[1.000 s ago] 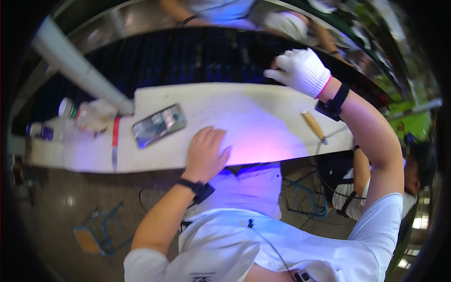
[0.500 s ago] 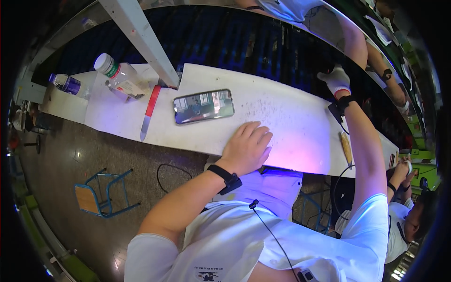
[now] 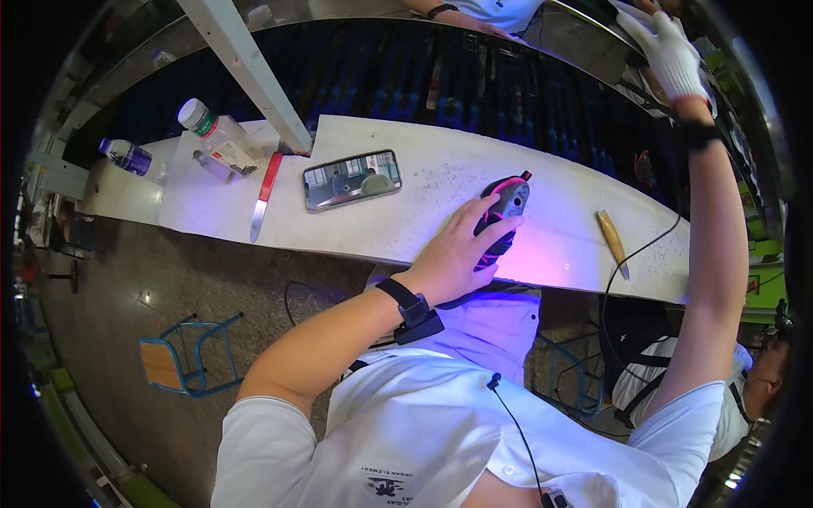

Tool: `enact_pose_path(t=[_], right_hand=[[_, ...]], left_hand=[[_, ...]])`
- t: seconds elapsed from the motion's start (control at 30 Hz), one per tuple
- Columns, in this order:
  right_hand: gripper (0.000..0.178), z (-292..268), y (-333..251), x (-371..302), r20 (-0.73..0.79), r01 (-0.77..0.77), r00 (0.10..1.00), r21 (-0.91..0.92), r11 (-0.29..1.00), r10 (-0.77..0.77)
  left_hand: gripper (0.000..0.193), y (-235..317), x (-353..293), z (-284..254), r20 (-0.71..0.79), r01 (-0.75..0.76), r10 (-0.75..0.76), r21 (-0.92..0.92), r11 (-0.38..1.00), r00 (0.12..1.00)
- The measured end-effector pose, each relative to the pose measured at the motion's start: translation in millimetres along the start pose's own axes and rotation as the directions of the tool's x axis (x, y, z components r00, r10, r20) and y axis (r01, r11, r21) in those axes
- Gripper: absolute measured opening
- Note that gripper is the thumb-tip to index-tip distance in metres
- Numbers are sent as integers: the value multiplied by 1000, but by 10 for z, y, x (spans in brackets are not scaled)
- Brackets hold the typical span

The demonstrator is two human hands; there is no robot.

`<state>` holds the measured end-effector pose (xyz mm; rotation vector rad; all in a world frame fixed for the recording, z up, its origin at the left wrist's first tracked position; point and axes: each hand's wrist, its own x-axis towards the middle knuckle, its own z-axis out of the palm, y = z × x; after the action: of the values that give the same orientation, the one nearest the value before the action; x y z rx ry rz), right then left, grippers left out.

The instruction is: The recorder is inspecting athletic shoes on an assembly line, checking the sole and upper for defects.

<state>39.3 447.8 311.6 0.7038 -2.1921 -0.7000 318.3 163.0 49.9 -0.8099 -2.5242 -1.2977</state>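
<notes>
A long white workbench [image 3: 550,182] runs across the view, its top speckled with dark flecks and washed by a violet glow near the front edge; behind it lies a dark blue ribbed conveyor belt [image 3: 406,72], stretching the bench's whole length; a white slanted frame beam [image 3: 246,72] crosses over the belt and meets the bench's back edge; below, the floor [image 3: 169,288] is mottled grey-brown stone, glossy, catching light; a small blue-framed chair [image 3: 182,364] with a wooden seat stands on it, well apart from the bench; green flooring shows at the far right rim.
</notes>
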Motion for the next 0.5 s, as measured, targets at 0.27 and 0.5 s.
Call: enact_pose_path(t=[0.27,0.5], right_hand=[[55,309,234,163,463,-575,800,412,707,381],[61,149,179,-127,340,-531,840,356,769,423]], left_hand=[[89,287,-212,324,-257,257,-241,29,966,936],[89,251,-260,392,-284,237,-214,49,970,934]])
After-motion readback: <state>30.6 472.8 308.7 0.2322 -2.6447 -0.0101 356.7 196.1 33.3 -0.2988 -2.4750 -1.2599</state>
